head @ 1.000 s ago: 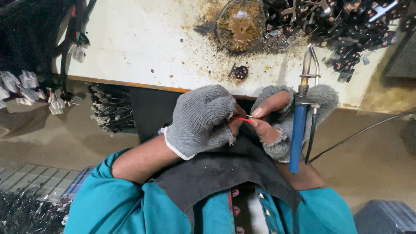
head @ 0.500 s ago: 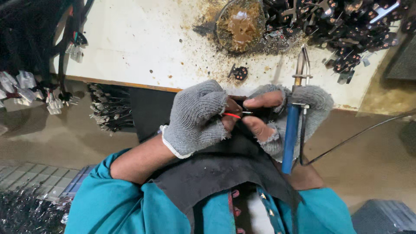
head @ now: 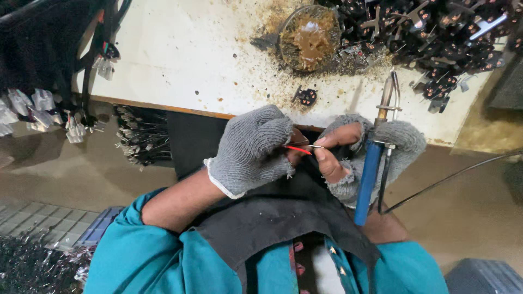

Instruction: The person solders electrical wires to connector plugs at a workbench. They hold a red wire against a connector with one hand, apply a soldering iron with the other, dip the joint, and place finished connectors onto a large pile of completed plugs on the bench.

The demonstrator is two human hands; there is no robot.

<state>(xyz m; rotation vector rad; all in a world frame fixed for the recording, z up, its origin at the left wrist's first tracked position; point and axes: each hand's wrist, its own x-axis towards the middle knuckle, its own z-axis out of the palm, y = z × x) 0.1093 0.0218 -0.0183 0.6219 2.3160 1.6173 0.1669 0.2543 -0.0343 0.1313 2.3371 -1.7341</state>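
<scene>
Seen from the head camera, a worker in a teal shirt (head: 136, 256) and a dark apron (head: 272, 218) sits at a white workbench (head: 190, 54), two hands raised just below its wooden edge. Both hands wear grey knitted gloves with the fingertips cut away.

The left hand (head: 253, 149) is closed, its thumb and fingers pinched on one thin red wire (head: 297, 148) that pokes out to the right, level and short. The right hand (head: 359, 158) is also closed, its bare fingertips (head: 332, 142) gripping a fine silvery strand at the end of that red wire, so the two hands meet over a single small joint in front of the apron, just off the bench.

The right hand also clamps one soldering iron (head: 370, 174) against the palm: a blue handle (head: 368, 185) pointing down toward the lap, a metal tip standing up past the bench edge, a black cord (head: 447, 179) trailing off to the right.

On the bench stands one round tin (head: 309, 38) caked with brown residue, brown crumbs scattered around it. One small dark connector (head: 305, 98) lies alone near the edge. A heap of black connectors (head: 436, 38), too many to count, fills the far right corner. Left of the bench hang black cable bundles (head: 32, 54) with clear plastic plugs (head: 32, 106), and a bunch of loose wire ends (head: 139, 139) sits under the bench edge.
</scene>
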